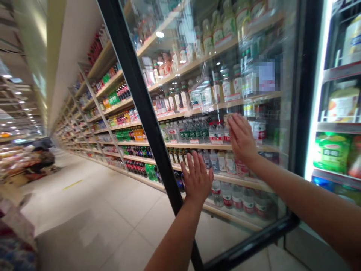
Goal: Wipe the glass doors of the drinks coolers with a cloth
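Glass work looks mid-pass from where I'm standing. Right hand (242,137) has what looks like a small rag (228,119) under its fingertips, held to the glass (203,75) of a swung-open fridge door; fingers straight and together. Left hand (196,177) is lower and to its left, bare, fingers spread, beside the dark door frame (146,113); can't tell if the palm touches the pane. Hands apart. Done vs left: can't call it. Pane reads clear enough that bottles (199,128) show through behind both hands, but reflections hide any streaks; with the rag up there, I'd judge it not finished. Surface: upright glass, pale ceiling reflections above the hands, a blurred-out notice (266,76) up and right of the right hand. Room: shop aisle, drink shelves (124,143) running off beyond the left hand, pale tile floor (113,226) below and left of it, a person (43,160) low down far left. Lit fridge (338,128) with drinks, right of the right hand.
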Available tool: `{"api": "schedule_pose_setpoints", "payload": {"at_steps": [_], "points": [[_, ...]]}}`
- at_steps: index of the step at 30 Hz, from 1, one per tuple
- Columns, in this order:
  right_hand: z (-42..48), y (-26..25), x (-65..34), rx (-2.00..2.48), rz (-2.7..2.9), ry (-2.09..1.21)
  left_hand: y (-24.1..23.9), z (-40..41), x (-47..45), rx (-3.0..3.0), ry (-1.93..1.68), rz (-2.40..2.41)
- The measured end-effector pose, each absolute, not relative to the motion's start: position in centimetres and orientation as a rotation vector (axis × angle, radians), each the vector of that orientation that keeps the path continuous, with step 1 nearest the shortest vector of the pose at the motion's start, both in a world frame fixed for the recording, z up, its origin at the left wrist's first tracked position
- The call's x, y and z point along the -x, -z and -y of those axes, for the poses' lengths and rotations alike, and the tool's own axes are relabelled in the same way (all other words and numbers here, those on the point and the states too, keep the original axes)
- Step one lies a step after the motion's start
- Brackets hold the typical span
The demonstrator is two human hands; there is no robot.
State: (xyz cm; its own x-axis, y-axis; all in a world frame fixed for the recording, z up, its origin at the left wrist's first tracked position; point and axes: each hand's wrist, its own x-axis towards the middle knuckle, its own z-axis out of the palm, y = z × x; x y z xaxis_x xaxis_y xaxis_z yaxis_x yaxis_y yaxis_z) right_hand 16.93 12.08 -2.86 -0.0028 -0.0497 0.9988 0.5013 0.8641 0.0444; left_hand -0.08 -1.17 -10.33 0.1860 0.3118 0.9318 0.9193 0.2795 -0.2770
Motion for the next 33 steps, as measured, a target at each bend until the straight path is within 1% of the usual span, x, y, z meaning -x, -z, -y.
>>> {"api": "schedule_pose_setpoints", "payload": {"at_steps": [3, 5, 6, 10, 12, 17, 18, 20, 24, 26, 28, 31, 33], "points": [[-10.7, 6.9, -16.5, 0.248, 1.707, 0.538, 10.3, 1.1, 0.1, 1.264, 0.647, 1.355], [-10.2, 7.6, -16.5, 0.207, 1.799, 0.567, 10.2, 1.1, 0.1, 1.248, 0.628, 1.337], [-10.3, 7.0, -16.5, 0.225, 1.8, 0.56, 10.2, 1.1, 0.1, 1.239, 0.62, 1.33], [-11.3, 1.9, -16.5, 0.388, 1.59, 0.446, 10.2, 1.1, 0.0, 1.241, 0.642, 1.336], [-11.3, 1.5, -16.2, 0.39, 1.534, 0.428, 10.3, 1.1, 0.0, 1.253, 0.655, 1.341], [-9.5, 8.2, -15.7, 0.178, 1.795, 0.555, 10.3, 1.2, -0.1, 1.225, 0.631, 1.318], [-9.3, 8.9, -15.8, 0.137, 1.855, 0.575, 10.3, 1.2, -0.1, 1.223, 0.62, 1.318], [-9.6, 8.0, -16.1, 0.116, 1.882, 0.588, 10.2, 1.2, -0.1, 1.221, 0.605, 1.325], [-11.3, 2.1, -16.5, 0.271, 1.619, 0.487, 10.3, 1.2, -0.1, 1.212, 0.606, 1.334], [-11.5, 1.3, -16.3, 0.311, 1.525, 0.45, 10.4, 1.2, -0.2, 1.21, 0.605, 1.333], [-11.0, 3.1, -16.1, 0.295, 1.541, 0.472, 10.4, 1.2, -0.2, 1.21, 0.603, 1.33], [-10.1, 6.9, -16.1, 0.207, 1.719, 0.553, 10.5, 1.3, -0.2, 1.216, 0.615, 1.331], [-10.1, 7.1, -16.4, 0.156, 1.811, 0.575, 10.4, 1.3, -0.2, 1.233, 0.629, 1.336]]}}
